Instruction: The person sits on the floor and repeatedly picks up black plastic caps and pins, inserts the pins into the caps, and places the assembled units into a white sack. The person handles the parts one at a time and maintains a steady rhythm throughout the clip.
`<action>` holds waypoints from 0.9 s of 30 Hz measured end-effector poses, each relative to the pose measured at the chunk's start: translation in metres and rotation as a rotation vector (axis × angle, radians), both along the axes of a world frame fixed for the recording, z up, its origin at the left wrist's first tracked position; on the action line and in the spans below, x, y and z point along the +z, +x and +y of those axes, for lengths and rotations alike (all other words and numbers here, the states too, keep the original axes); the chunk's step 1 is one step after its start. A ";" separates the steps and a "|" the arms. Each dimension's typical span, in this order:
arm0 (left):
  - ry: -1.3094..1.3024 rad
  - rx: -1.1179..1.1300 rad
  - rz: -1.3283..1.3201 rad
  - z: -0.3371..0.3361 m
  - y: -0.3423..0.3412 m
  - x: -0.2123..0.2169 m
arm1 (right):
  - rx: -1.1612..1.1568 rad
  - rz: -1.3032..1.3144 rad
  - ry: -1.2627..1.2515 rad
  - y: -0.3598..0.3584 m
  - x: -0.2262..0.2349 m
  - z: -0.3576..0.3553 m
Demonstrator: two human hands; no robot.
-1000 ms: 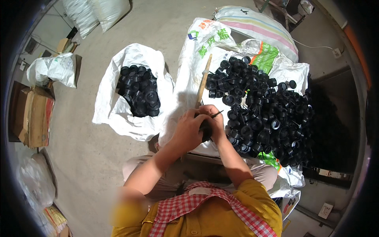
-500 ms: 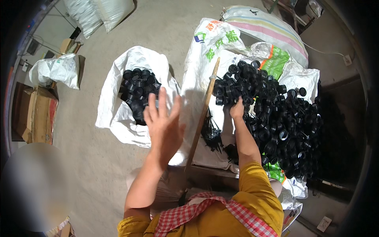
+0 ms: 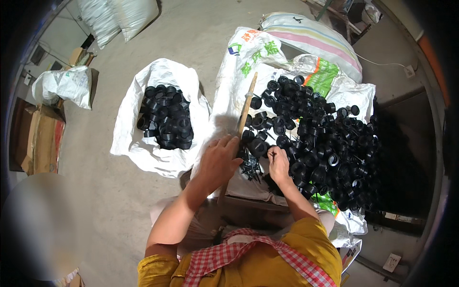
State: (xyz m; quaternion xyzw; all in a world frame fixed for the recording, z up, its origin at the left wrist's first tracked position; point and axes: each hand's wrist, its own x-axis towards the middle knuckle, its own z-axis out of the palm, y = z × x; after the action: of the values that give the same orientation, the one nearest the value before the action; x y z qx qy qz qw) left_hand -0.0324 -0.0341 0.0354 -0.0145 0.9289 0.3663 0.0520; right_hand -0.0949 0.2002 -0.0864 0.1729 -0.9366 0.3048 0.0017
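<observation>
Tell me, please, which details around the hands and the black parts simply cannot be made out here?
- Head view: whatever the right hand pinches is too small and dark to identify.
- The left hand covers the wooden stick where they meet, so its grip is unclear.
- The sack walls hide the black rings deeper down.
- A blur covers the lower left.

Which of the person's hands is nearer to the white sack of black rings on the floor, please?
Left. The left hand is just right of the white sack, by the wooden stick; the right hand is further right, at the pile of rings.
</observation>
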 end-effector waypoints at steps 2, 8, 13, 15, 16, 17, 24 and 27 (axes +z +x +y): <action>0.043 -0.003 0.042 0.009 0.004 -0.003 | 0.128 0.191 -0.134 0.014 0.031 0.002; 0.466 -0.267 -0.521 0.029 0.001 -0.009 | 0.466 0.399 -0.361 0.041 0.097 -0.003; 0.023 -0.379 0.099 0.033 0.022 -0.005 | 0.400 -0.123 -0.381 0.066 0.083 0.008; -0.266 -0.602 0.378 0.024 0.021 -0.008 | 0.276 -0.629 -0.549 0.070 0.083 0.005; -0.243 -0.622 0.486 0.021 0.020 -0.006 | 0.183 -0.988 -0.791 0.071 0.081 0.006; -0.219 -0.641 0.595 0.017 0.016 -0.003 | 0.076 -1.346 -1.027 0.070 0.080 0.008; -0.136 -0.539 1.102 0.003 0.021 0.022 | 0.169 -1.452 -1.108 0.076 0.123 0.007; -0.117 -0.222 0.643 -0.016 0.020 0.041 | 0.541 -1.624 -1.400 0.076 0.121 0.006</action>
State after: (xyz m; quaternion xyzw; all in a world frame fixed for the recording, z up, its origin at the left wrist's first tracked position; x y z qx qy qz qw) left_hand -0.0126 -0.0501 0.0766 0.1998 0.9131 0.2905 -0.2048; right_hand -0.0186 0.2065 0.0341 0.0815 -0.2108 0.7806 -0.5827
